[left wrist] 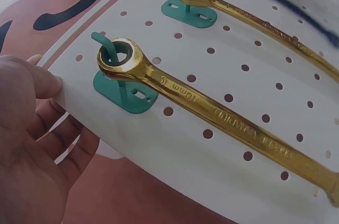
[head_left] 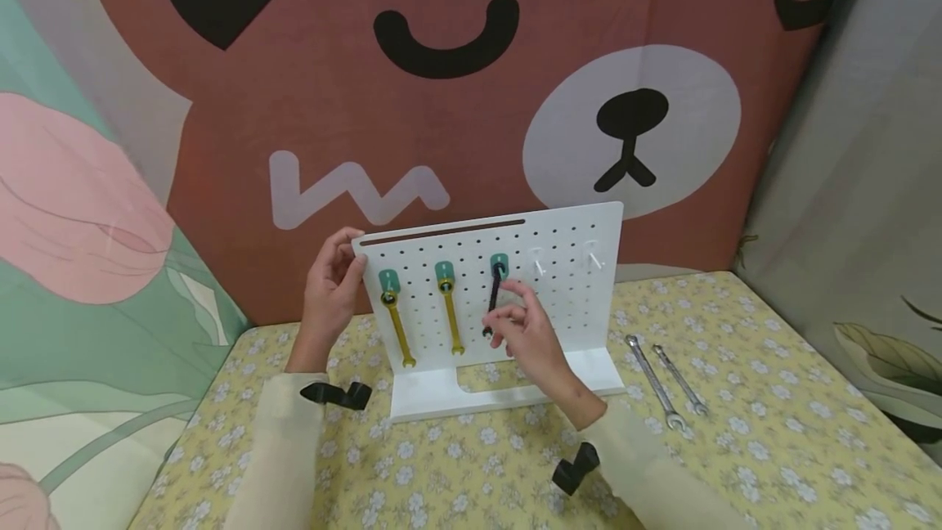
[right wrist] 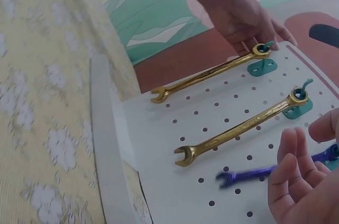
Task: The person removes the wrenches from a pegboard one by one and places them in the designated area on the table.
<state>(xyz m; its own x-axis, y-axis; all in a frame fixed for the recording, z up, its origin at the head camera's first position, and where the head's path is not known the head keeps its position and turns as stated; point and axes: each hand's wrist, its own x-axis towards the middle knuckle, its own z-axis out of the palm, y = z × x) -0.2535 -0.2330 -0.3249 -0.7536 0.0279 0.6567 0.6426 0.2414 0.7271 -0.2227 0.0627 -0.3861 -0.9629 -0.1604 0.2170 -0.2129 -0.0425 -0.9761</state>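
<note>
My left hand (head_left: 331, 293) grips the upper left edge of a white pegboard (head_left: 471, 309), thumb on the front and fingers behind. Two gold ratchet wrenches, a left one (head_left: 400, 330) and a second one (head_left: 452, 317), hang by their ring ends from green hooks. A dark blue-purple wrench (right wrist: 249, 175) hangs from a third green hook (head_left: 500, 262), its open end blurred in the right wrist view. Beside it is my right hand (head_left: 526, 338), fingers loosely bent and thumb apart from them. Whether a fingertip touches the wrench is hard to tell.
Two clear hooks, one (head_left: 538, 262) beside the other (head_left: 593, 256), sit on the board's right part. Two silver wrenches, a longer one (head_left: 655, 383) and a shorter one (head_left: 680, 380), lie right of the base on the flowered tablecloth (head_left: 441, 473). A bear-print curtain (head_left: 331, 105) hangs behind.
</note>
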